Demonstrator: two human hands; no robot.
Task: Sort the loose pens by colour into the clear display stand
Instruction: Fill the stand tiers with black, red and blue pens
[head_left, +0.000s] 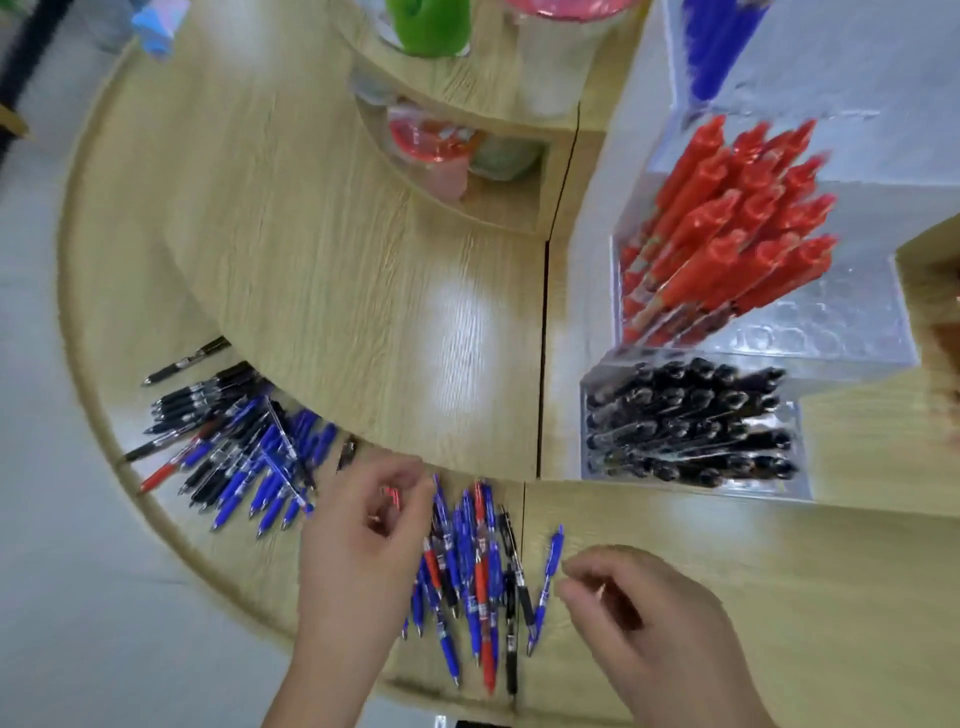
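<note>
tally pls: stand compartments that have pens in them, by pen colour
Filled compartments of the clear display stand:
blue pens: 1
red pens: 1
black pens: 1
Total: 3

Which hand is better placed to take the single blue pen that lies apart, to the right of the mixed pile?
The right hand: its fingers are just beside that blue pen, and the display stand is on its side. The left hand is across the pile.
</note>
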